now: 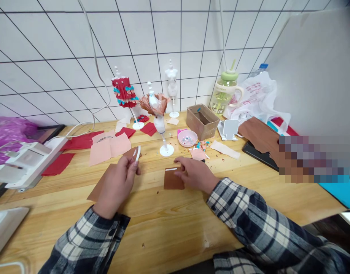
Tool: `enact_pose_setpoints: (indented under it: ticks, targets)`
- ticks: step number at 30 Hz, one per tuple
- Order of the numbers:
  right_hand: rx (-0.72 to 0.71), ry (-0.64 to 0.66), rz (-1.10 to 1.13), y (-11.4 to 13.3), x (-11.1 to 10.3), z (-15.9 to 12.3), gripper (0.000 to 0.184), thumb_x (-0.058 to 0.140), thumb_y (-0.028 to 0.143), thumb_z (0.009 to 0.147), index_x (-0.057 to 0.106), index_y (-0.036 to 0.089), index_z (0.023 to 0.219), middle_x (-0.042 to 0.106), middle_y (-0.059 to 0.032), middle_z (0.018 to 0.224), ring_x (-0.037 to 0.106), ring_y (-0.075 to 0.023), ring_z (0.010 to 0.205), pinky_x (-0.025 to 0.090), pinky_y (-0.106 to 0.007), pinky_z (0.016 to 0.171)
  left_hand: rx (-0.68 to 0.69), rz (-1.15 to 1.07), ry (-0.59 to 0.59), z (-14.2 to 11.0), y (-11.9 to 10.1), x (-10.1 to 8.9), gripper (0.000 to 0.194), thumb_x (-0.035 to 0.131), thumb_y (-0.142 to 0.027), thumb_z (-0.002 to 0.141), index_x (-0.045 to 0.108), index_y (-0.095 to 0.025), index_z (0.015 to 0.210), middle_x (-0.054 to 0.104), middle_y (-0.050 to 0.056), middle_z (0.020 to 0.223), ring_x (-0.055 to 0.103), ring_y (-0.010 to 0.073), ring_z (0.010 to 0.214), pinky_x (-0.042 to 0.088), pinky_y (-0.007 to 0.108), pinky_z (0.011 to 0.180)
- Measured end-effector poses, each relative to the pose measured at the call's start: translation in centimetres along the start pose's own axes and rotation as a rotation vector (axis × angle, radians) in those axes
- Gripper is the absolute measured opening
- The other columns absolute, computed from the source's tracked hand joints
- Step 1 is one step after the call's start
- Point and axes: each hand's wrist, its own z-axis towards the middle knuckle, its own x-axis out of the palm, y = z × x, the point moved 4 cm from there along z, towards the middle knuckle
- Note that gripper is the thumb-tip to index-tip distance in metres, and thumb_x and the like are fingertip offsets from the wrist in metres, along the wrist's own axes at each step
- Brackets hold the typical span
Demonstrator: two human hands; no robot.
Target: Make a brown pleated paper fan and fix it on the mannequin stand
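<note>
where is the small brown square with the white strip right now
In the head view, the small brown square lies on the table just below centre, the right hand over its right edge, nearer than the closest mannequin base.

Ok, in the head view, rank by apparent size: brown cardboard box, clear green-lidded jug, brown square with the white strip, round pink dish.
1. Green-lidded jug
2. Cardboard box
Unranked: brown square and pink dish; the square sits nearer the camera, partly under the right hand.

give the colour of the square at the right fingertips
The square is brown, with a white strip; head view.
</note>
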Motion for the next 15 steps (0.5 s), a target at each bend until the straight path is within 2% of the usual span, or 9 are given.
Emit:
enact_pose_setpoints:
  ticks: [2, 5, 9, 12, 15]
  targets:
    - [-0.015, -0.149, 0.085, 0.3, -0.9, -0.2, 0.028, 0.054, 0.034, 0.093, 0.058, 0.021, 0.118, 0.068, -0.0028, 0.093, 0.062, -0.0169, 0.087, 0.043, -0.029, 0.077, 0.032, -0.229, -0.055, -0.9, -1.7, 0.6, 0.026, 0.036, -0.045, 0.097, 0.044, -0.023, 0.086, 0.057, -0.003, 0.067, 0.053, 0.0146, 0.058, 0.04, 0.027, 0.058]
    - [-0.099, -0.316, 0.262, 1.0, -2.0, -0.8, 0.029, 0.051, 0.035, 0.094, 0.056, 0.019, 0.118, 0.069, -0.0033, 0.096, 0.06, -0.0159, 0.085, 0.044, -0.028, 0.081, 0.087, -0.403, -0.059, -2.2, -4.3, 2.3, 0.026, 0.037, -0.045, 0.097, 0.046, -0.022, 0.088, 0.051, -0.005, 0.062, 0.048, 0.0128, 0.054, 0.039, 0.025, 0.054]
    - [-0.158, -0.358, 0.403, 1.8, -2.1, -1.4, 0.037, 0.053, 0.039, 0.092, 0.053, 0.02, 0.124, 0.066, -0.0072, 0.116, 0.06, -0.0178, 0.094, 0.048, -0.03, 0.081, 0.205, -0.43, 0.027, -3.0, -7.1, 4.3, 0.025, 0.037, -0.042, 0.098, 0.051, -0.021, 0.1, 0.055, -0.003, 0.068, 0.051, 0.013, 0.059, 0.041, 0.025, 0.057]
    - [-0.135, -0.397, 0.459, 1.7, -2.3, -1.5, 0.034, 0.053, 0.038, 0.091, 0.057, 0.021, 0.12, 0.065, -0.0078, 0.116, 0.06, -0.0188, 0.098, 0.049, -0.029, 0.077, 0.319, -0.447, 0.093, -3.4, -8.3, 4.7, 0.028, 0.039, -0.037, 0.098, 0.049, -0.021, 0.119, 0.064, 0.002, 0.085, 0.06, 0.0153, 0.076, 0.047, 0.027, 0.068]
    - [-0.118, -0.422, 0.463, 1.6, -2.6, -1.5, 0.031, 0.055, 0.034, 0.09, 0.059, 0.02, 0.116, 0.065, -0.0073, 0.114, 0.06, -0.018, 0.094, 0.05, -0.028, 0.074, 0.36, -0.411, 0.082, -3.4, -8.7, 4.8, 0.031, 0.042, -0.034, 0.098, 0.048, -0.022, 0.126, 0.067, 0.005, 0.102, 0.064, 0.0174, 0.09, 0.049, 0.029, 0.078]
